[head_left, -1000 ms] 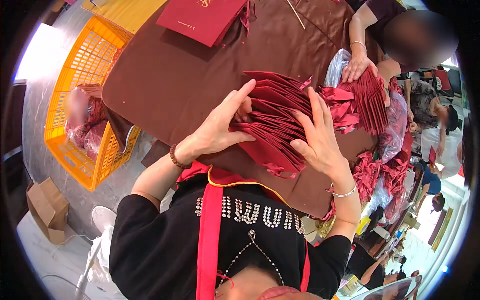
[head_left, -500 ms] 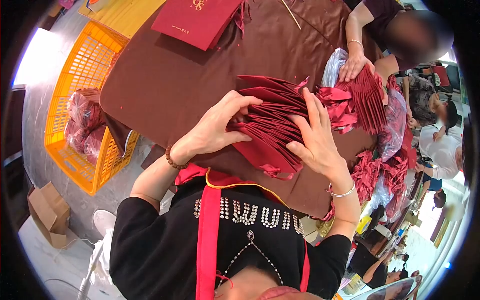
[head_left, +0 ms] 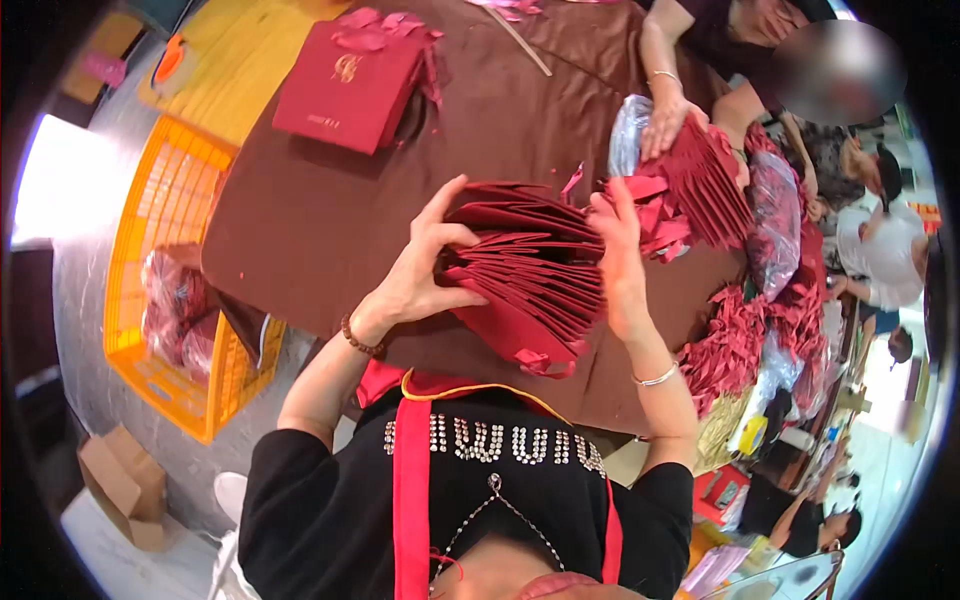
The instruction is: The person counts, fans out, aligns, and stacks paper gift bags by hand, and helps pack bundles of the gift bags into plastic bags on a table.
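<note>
A fanned stack of dark red paper bags point(head_left: 530, 270) stands over the brown-covered table between my two hands. My left hand point(head_left: 420, 265), with a beaded bracelet on its wrist, grips the stack's left side, thumb apart from the fingers. Along the right side, my right hand point(head_left: 622, 260) is upright, its palm against the bags' edges and its fingers raised and partly spread. A red ribbon hangs at the stack's lower end. Farther up the table lies another pile of red bags point(head_left: 345, 85) with gold print and ribbons on top.
Across the brown table point(head_left: 290, 240), a co-worker's hand point(head_left: 672, 125) rests on another fanned bag stack point(head_left: 705, 185). Red ribbons point(head_left: 725, 345) and plastic-wrapped bundles point(head_left: 775, 235) line the right side. An orange crate point(head_left: 160, 385) stands at left, near a cardboard box point(head_left: 125, 490).
The view has shifted, showing more of the far bag pile. My right hand has turned more upright, its fingers now along the stack's side. The stack is fanned differently.
</note>
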The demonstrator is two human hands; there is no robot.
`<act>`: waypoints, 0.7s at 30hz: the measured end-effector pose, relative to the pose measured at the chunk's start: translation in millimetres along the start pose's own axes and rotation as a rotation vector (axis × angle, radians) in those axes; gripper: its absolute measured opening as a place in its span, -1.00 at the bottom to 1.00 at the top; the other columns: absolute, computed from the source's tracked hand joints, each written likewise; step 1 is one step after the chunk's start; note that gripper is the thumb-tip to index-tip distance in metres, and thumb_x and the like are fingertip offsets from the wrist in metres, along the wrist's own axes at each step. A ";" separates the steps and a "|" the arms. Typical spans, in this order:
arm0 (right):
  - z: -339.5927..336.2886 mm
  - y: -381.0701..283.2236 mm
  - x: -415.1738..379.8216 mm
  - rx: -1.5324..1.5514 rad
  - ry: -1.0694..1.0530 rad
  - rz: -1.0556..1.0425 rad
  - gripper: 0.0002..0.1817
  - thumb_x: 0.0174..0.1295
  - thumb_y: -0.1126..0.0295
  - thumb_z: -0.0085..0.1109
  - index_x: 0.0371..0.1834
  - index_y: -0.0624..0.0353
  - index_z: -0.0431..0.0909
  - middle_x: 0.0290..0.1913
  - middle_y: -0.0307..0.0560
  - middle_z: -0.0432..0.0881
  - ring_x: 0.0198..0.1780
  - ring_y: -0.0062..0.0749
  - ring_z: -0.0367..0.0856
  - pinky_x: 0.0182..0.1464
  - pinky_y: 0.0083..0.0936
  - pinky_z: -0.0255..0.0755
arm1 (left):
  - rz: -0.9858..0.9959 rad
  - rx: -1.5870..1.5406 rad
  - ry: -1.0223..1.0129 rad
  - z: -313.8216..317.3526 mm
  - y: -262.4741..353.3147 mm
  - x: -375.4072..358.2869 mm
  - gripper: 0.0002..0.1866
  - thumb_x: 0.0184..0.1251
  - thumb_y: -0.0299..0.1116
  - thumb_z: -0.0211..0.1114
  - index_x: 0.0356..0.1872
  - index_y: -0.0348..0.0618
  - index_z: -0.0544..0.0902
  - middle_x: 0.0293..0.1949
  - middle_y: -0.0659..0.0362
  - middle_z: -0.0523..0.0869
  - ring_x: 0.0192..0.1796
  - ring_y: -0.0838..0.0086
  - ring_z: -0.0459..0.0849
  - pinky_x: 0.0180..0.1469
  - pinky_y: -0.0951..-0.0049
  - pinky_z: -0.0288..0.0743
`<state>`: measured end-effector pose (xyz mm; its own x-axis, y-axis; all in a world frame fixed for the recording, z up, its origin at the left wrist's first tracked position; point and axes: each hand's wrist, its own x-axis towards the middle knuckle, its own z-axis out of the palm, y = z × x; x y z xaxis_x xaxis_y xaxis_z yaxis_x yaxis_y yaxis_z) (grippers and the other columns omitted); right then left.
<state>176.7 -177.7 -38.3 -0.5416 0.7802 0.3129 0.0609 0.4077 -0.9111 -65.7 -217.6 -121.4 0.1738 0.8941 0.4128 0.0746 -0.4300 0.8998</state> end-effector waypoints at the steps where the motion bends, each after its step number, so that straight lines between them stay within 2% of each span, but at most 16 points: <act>1: 7.6 10.7 -0.1 0.299 0.382 0.229 -0.26 0.25 -0.14 -0.13 0.37 0.12 0.09 0.45 0.03 -0.10 0.42 -0.27 -0.02 0.39 -0.22 -0.07 | -0.006 -0.036 0.007 0.4 -1.9 2.3 -0.31 -0.37 -0.39 0.59 -0.07 -0.03 0.43 0.35 -0.09 0.03 0.37 0.02 0.07 0.29 0.18 0.15; 3: -9.3 35.1 -13.2 0.640 0.503 0.097 -0.22 0.29 -0.19 -0.30 0.43 0.08 -0.09 0.46 -0.01 -0.11 0.44 -0.27 -0.07 0.42 -0.29 -0.14 | 0.139 0.168 -0.032 -3.0 -2.2 6.8 -0.28 -0.38 -0.43 0.59 -0.06 -0.04 0.39 0.29 -0.06 0.13 0.36 0.02 0.10 0.29 0.05 0.13; 5: -2.8 52.0 -22.9 0.477 0.382 0.285 -0.22 0.31 -0.23 -0.53 0.45 0.04 -0.21 0.46 -0.05 -0.11 0.46 -0.27 -0.15 0.44 -0.33 -0.26 | 0.145 -0.010 -0.045 7.8 -14.4 3.6 -0.19 -0.39 -0.45 0.59 0.01 -0.01 0.29 0.28 -0.06 0.15 0.34 -0.01 0.14 0.29 0.02 0.13; 6: 6.8 64.5 -20.2 0.315 0.365 0.392 -0.22 0.30 -0.24 -0.70 0.46 0.04 -0.24 0.46 -0.08 -0.10 0.47 -0.29 -0.19 0.45 -0.36 -0.37 | 0.186 -0.129 -0.042 18.3 -18.1 1.7 -0.04 -0.39 -0.46 0.60 0.14 -0.01 0.17 0.27 -0.06 0.16 0.34 0.06 0.17 0.29 0.07 0.16; 7: 25.4 49.0 -19.4 0.233 0.421 0.316 -0.21 0.29 -0.25 -0.70 0.46 0.02 -0.23 0.47 -0.05 -0.14 0.47 -0.32 -0.20 0.45 -0.36 -0.39 | 0.191 -0.132 -0.073 26.2 -17.9 0.1 -0.04 -0.39 -0.46 0.60 0.14 -0.01 0.17 0.27 -0.06 0.16 0.34 0.06 0.17 0.29 0.07 0.16; 9: 36.9 46.7 -17.8 0.565 0.470 0.179 -0.24 0.32 -0.23 -0.67 0.46 0.01 -0.19 0.43 -0.06 -0.01 0.44 -0.34 -0.07 0.44 -0.39 -0.32 | 0.044 -0.261 0.141 35.9 -16.2 -2.6 0.13 -0.38 -0.48 0.60 0.29 -0.02 0.01 0.28 -0.05 0.16 0.31 0.15 0.23 0.29 0.13 0.20; 10: 38.1 49.6 -19.8 0.573 0.482 0.175 -0.24 0.32 -0.23 -0.67 0.46 0.01 -0.19 0.43 -0.06 -0.01 0.44 -0.34 -0.07 0.44 -0.39 -0.32 | -0.053 -0.420 0.150 37.0 -13.4 -3.2 0.24 -0.36 -0.49 0.60 0.37 -0.08 -0.13 0.28 -0.05 0.19 0.28 0.25 0.28 0.28 0.21 0.24; 12: 41.1 58.1 -23.6 0.629 0.673 0.274 -0.30 0.37 -0.15 -0.52 0.45 0.04 -0.14 0.36 -0.11 0.10 0.38 -0.40 0.02 0.42 -0.43 -0.24 | -0.120 -0.337 0.066 31.9 -4.1 -3.2 0.22 -0.34 -0.49 0.60 0.37 -0.12 -0.11 0.26 -0.04 0.24 0.26 0.28 0.32 0.28 0.24 0.25; 13: 40.0 59.8 -26.5 0.640 0.682 0.279 -0.30 0.37 -0.15 -0.52 0.45 0.04 -0.14 0.36 -0.11 0.10 0.38 -0.40 0.02 0.42 -0.43 -0.24 | -0.185 -0.262 -0.008 29.2 0.5 -4.8 0.20 -0.33 -0.50 0.59 0.37 -0.16 -0.10 0.24 -0.03 0.29 0.24 0.30 0.35 0.28 0.27 0.26; 14: 36.3 61.8 -30.0 0.406 0.569 0.205 -0.34 0.39 -0.07 -0.40 0.44 0.06 -0.10 0.33 -0.13 0.11 0.35 -0.42 0.07 0.40 -0.45 -0.20 | -0.191 -0.171 -0.043 26.7 2.2 -5.1 0.10 -0.30 -0.51 0.58 0.33 -0.23 0.02 0.18 -0.01 0.40 0.19 0.36 0.42 0.24 0.32 0.31; 15: 34.3 63.8 -32.0 0.174 0.450 0.128 -0.38 0.40 0.02 -0.28 0.42 0.08 -0.06 0.30 -0.16 0.13 0.32 -0.45 0.11 0.39 -0.46 -0.15 | -0.199 -0.165 -0.051 27.2 0.7 -5.9 0.10 -0.30 -0.51 0.58 0.33 -0.23 0.02 0.18 -0.01 0.40 0.19 0.36 0.42 0.24 0.32 0.31; 16: 35.7 57.5 -28.5 0.596 0.588 0.351 -0.40 0.35 0.24 -0.10 0.40 0.11 -0.03 0.32 -0.15 0.11 0.30 -0.43 0.15 0.36 -0.47 -0.03 | -0.211 -0.189 -0.032 27.4 -2.0 -7.1 0.08 -0.29 -0.51 0.58 0.32 -0.24 0.06 0.17 0.00 0.41 0.17 0.37 0.44 0.23 0.34 0.33; 17: 34.8 53.6 -31.6 0.607 0.602 0.352 -0.40 0.35 0.24 -0.10 0.40 0.11 -0.03 0.32 -0.15 0.11 0.30 -0.43 0.15 0.36 -0.47 -0.03 | -0.223 -0.213 -0.017 26.8 -2.6 -8.5 0.05 -0.29 -0.51 0.58 0.30 -0.25 0.09 0.16 0.00 0.43 0.15 0.38 0.47 0.21 0.35 0.35; 19: 26.7 45.5 -39.4 0.199 0.508 0.356 -0.33 0.27 0.39 -0.05 0.42 0.09 -0.10 0.32 -0.16 0.11 0.27 -0.44 0.22 0.30 -0.49 0.09 | -0.210 -0.137 -0.039 26.2 -1.3 -9.1 0.04 -0.28 -0.52 0.57 0.29 -0.26 0.09 0.16 0.00 0.42 0.13 0.36 0.49 0.19 0.35 0.39; 20: 24.8 30.0 -38.1 0.544 0.564 0.372 -0.39 0.19 0.52 -0.04 0.34 0.09 0.03 0.31 -0.12 0.10 0.27 -0.40 0.22 0.27 -0.48 0.15 | -0.220 -0.195 -0.025 27.6 -0.5 -10.3 0.03 -0.27 -0.52 0.57 0.30 -0.25 0.09 0.16 0.00 0.41 0.14 0.34 0.48 0.19 0.33 0.39; 21: 22.3 30.0 -43.0 0.541 0.578 0.374 -0.39 0.19 0.52 -0.04 0.34 0.09 0.03 0.31 -0.12 0.10 0.27 -0.40 0.22 0.27 -0.48 0.15 | -0.233 -0.253 -0.009 29.8 -0.4 -11.3 0.03 -0.26 -0.53 0.56 0.30 -0.25 0.08 0.16 0.00 0.41 0.14 0.33 0.48 0.19 0.32 0.39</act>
<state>183.1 -209.6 -85.1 -0.0468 0.9958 -0.0784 -0.3365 -0.0897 -0.9374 -38.4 -231.3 -130.7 0.1898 0.9629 0.1921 -0.1328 -0.1686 0.9767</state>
